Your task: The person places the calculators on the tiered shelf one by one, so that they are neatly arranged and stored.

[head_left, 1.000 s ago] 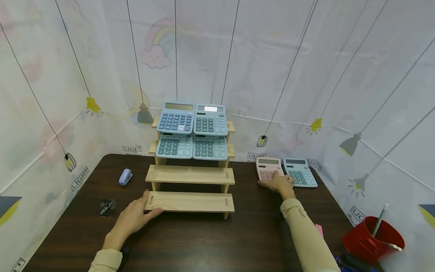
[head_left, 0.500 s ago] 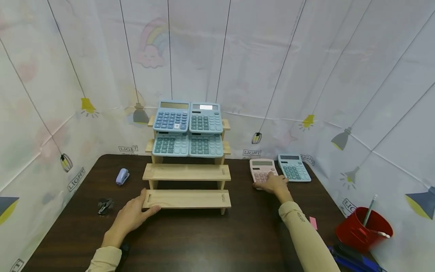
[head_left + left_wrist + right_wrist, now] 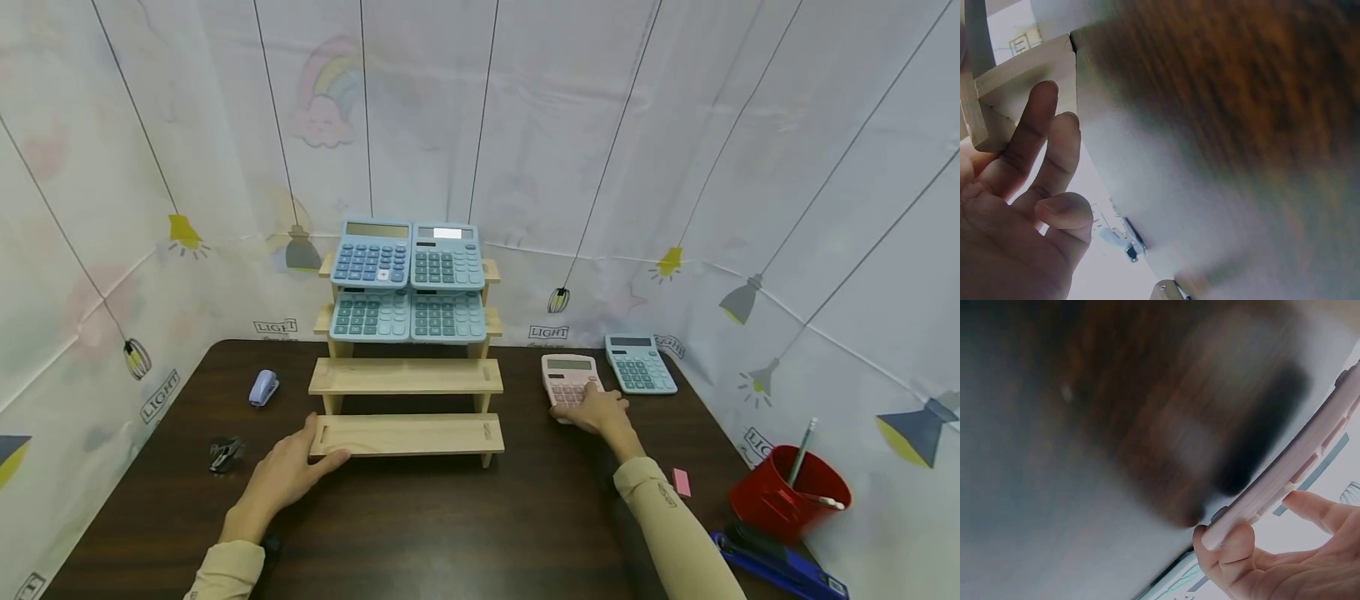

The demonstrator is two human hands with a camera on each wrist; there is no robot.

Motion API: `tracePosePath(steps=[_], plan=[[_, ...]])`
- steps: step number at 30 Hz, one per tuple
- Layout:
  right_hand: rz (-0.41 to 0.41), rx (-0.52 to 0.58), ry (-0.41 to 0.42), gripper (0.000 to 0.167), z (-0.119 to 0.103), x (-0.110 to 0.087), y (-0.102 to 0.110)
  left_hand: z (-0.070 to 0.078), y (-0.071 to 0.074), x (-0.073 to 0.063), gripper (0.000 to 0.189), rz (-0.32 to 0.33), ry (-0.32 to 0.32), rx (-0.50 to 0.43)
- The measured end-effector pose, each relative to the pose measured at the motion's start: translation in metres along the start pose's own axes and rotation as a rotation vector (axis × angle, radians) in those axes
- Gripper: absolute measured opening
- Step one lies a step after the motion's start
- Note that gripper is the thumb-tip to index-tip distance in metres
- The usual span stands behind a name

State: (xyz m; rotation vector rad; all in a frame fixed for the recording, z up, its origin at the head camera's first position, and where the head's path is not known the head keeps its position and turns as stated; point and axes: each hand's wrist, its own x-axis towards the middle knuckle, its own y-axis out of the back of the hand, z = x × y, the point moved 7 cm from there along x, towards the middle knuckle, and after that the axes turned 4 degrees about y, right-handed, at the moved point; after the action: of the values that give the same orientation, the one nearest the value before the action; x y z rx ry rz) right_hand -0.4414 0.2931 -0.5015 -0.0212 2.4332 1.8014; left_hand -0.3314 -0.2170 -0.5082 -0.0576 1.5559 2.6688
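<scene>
My left hand [image 3: 281, 475] holds the left end of the lowest board of a stepped wooden stand [image 3: 408, 435], thumb along its front. In the left wrist view, bent fingers [image 3: 1060, 150] lie beside the stand's leg. My right hand [image 3: 600, 414] grips a pink calculator [image 3: 567, 367] by its near edge. The right wrist view shows the thumb over the keys and curled fingers under the edge of the tilted calculator. Blue calculators [image 3: 372, 250] fill the stand's two upper steps in pairs, and another blue calculator [image 3: 641, 367] lies right of the pink one.
On the left are a small lilac stapler [image 3: 263, 388] and a black staple remover [image 3: 225, 454]. To the right of the right sleeve lie a pink eraser [image 3: 681, 482], a red cup [image 3: 783, 504] with pencils and a blue-and-black stapler [image 3: 780, 562]. A patterned curtain encloses the table.
The pink calculator has come toward me with my right hand, away from its level beside the blue one. My left hand keeps its place on the stand. The view has shifted slightly right.
</scene>
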Motion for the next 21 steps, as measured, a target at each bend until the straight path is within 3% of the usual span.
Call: tracePosePath(steps=[8,21], plan=[[0.035,0.049,0.016,0.103,-0.013,-0.021,0.008,-0.001,0.0,-0.001,0.111,-0.002,0.007,-0.005],[-0.002,0.088,0.012,0.113,-0.038,-0.067,0.028,0.002,0.001,-0.002,0.112,-0.007,0.0,-0.01]])
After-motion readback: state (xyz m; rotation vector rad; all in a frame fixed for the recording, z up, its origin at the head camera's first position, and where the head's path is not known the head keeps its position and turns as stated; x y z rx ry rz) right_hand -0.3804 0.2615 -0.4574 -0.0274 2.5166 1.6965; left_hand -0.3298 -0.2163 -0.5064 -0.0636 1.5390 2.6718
